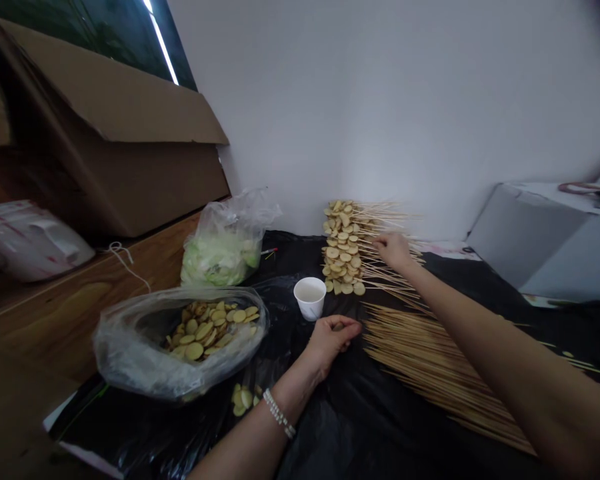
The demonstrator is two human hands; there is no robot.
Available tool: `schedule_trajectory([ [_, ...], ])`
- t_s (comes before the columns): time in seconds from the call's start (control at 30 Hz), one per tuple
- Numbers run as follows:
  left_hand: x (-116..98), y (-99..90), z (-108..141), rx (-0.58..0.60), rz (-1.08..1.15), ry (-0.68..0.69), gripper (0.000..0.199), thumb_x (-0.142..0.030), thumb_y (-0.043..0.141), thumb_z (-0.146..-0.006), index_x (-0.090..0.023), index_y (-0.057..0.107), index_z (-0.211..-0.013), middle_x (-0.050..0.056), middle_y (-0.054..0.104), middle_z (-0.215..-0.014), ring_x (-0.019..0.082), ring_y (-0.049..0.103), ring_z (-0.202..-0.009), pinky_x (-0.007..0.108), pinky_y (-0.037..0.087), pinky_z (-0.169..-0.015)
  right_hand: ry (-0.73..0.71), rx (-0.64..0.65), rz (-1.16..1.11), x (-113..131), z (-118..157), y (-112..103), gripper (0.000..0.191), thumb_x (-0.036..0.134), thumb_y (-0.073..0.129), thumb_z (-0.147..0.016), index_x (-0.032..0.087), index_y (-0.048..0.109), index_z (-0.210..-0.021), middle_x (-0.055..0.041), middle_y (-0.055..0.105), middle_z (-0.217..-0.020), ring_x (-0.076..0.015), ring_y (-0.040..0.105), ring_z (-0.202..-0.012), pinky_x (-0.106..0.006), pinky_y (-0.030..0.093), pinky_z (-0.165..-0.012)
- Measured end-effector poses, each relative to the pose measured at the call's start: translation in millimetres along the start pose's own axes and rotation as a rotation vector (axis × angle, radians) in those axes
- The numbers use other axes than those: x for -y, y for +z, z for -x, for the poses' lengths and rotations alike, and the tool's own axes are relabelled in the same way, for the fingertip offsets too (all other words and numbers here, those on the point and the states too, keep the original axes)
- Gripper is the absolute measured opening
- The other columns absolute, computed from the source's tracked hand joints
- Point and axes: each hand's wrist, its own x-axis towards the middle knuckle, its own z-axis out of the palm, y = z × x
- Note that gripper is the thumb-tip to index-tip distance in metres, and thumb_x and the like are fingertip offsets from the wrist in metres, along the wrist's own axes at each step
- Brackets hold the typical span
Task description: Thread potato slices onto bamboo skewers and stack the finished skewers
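Right hand [394, 251] closes on thin, pale wooden skewers [385, 277] beside stacked round yellow slices [333, 253] — presumably sparing the slices handling; left hand [330, 341] bunched (contents indeterminable).

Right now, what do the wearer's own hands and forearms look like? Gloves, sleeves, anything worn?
Both the left hand and the right hand are ungloved. No sleeve shows on either forearm within the frame. The left wrist area wears a bracelet of small, pale beads in more than one strand; none is visible on the right. Fine details are too blurred to tell.
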Motion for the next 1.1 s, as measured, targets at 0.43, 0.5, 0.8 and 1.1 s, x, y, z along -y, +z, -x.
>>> schedule_trajectory([
  [0.43,0,-1.2,-2,-0.002,-0.032,0.014,0.039,-0.042,0.082,-0.053,-0.012,0.068,-0.074,-0.004,0.048,-0.054,0.005,0.038,-0.047,0.021,0.022,-0.044,-0.062,-0.108,0.006,-9,45,-46,0.025,0.026,0.05,-0.083,0.018,0.072,-0.092,-0.0105,0.069,-0.097,-0.026,0.058,-0.094,-0.039,0.042,-0.087],
  [0.5,0,-1.4,-3,0.003,-0.034,0.017,0.039,-0.042,0.082,-0.053,-0.012,0.068,-0.074,-0.004,0.048,-0.054,0.005,0.037,-0.046,0.021,0.021,-0.044,-0.03,-0.091,-0.041,-20,62,-64,0.023,0.027,0.051,-0.081,0.02,0.073,-0.086,-0.0076,0.071,-0.092,-0.024,0.06,-0.09,-0.037,0.044,-0.084],
  [0.8,-1,-0.8,-4,0.003,-0.017,0.045,0.037,-0.041,0.082,-0.053,-0.012,0.068,-0.072,-0.006,0.041,-0.05,0.005,0.036,-0.046,0.02,0.021,-0.043,0.278,0.075,-0.036,-62,133,-108,0.019,0.035,0.059,-0.071,0.024,0.074,-0.075,-0.0021,0.072,-0.074,-0.02,0.063,-0.067,-0.031,0.045,-0.063],
  [1.1,-2,-1.0,-4,0.006,-0.027,0.044,0.037,-0.04,0.083,-0.053,-0.012,0.069,-0.073,-0.006,0.041,-0.05,0.004,0.034,-0.046,0.02,0.021,-0.044,0.168,0.28,0.095,-67,154,-91,0.02,0.031,0.056,-0.075,0.022,0.074,-0.077,-0.0062,0.071,-0.083,-0.0227,0.062,-0.078,-0.033,0.045,-0.071],
])
